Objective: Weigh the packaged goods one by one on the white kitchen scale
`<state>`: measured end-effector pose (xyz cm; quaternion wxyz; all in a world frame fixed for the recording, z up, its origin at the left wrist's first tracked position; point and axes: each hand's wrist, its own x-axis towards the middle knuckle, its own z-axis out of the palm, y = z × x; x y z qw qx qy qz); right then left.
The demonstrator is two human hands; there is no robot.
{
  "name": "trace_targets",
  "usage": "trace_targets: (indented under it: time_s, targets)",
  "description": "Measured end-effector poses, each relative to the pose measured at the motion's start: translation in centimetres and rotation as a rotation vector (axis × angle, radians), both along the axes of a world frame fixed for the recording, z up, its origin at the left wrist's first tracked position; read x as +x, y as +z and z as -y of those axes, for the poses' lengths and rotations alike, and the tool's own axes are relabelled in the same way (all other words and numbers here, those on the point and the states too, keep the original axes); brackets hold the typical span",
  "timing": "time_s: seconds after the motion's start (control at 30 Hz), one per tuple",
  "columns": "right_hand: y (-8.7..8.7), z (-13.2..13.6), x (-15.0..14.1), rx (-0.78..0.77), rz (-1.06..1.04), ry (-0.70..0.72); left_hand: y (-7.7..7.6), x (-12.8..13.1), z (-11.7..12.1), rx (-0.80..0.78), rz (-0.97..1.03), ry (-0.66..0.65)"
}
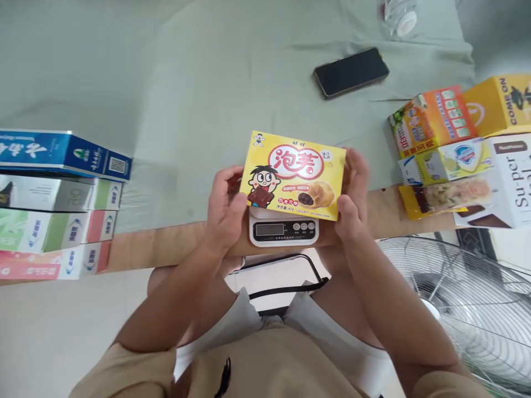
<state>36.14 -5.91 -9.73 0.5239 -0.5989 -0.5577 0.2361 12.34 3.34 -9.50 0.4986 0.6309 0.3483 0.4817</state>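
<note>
A yellow snack box (295,176) with red lettering, a cartoon child and a picture of a filled puff is held between both hands. My left hand (228,207) grips its left side, thumb at the lower left corner. On the right edge, my right hand (353,193) has its thumb at the lower right corner and its fingers behind the side. Directly below the box, a white kitchen scale (284,232) sits at the table edge, its display and buttons showing. The box covers the scale's platform, and I cannot tell whether the two touch.
Blue, grey, green and pink boxes (62,210) are lined up at the left. Orange, yellow and white packages (452,149) stand at the right. A black phone (352,73) and a clear container (400,16) lie farther back. A fan (452,298) stands at lower right.
</note>
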Motion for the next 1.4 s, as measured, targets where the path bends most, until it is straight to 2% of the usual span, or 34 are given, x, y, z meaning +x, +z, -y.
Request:
trace_targets:
  time_s: [0.07,0.17,0.4,0.5,0.67,0.77,0.9,0.97,1.03,1.1,1.2,1.3,1.4]
  targets:
    - [0.2,-0.1,-0.5,0.026,-0.118,0.006,-0.2,0.2,0.0,-0.038,0.035,0.048]
    - [0.7,-0.4,-0.7,0.018,-0.187,0.018,-0.2,0.7,0.1,-0.055,0.086,0.099]
    - [1.2,-0.7,-0.5,-0.021,-0.316,0.061,1.0,1.2,0.5,-0.082,0.074,0.182]
    - [1.1,-0.8,-0.3,-0.031,-0.286,0.052,0.9,1.1,0.4,-0.112,0.067,0.203]
    - [1.3,-1.3,-0.8,-0.001,-0.094,-0.047,1.2,0.9,0.6,-0.101,0.086,0.228]
    - [1.6,-1.5,-1.2,0.044,-0.071,-0.091,3.0,1.0,1.1,-0.053,0.035,0.219]
    - [2.3,-1.2,-0.2,0.117,-0.14,-0.165,6.8,2.7,0.2,0.009,0.009,0.186]
    - [2.3,-1.1,0.8,0.148,-0.225,-0.218,8.3,4.4,-1.5,-0.098,-0.038,0.119]
    - [2.0,-1.3,1.8,0.155,-0.343,-0.281,8.7,6.6,-3.8,-0.269,-0.119,0.021]
    - [1.4,-1.8,2.5,0.149,-0.453,-0.366,8.2,9.0,-6.0,-0.393,-0.163,-0.05]
    - [0.6,-2.4,3.2,0.135,-0.538,-0.475,6.4,12.4,-8.4,-0.486,-0.177,-0.152]
    - [0.3,-2.4,3.5,0.067,-0.544,-0.521,4.7,14.9,-9.5,-0.491,-0.14,-0.284]
    - [0.7,-1.7,3.5,-0.002,-0.494,-0.578,3.9,16.5,-9.9,-0.431,-0.11,-0.345]
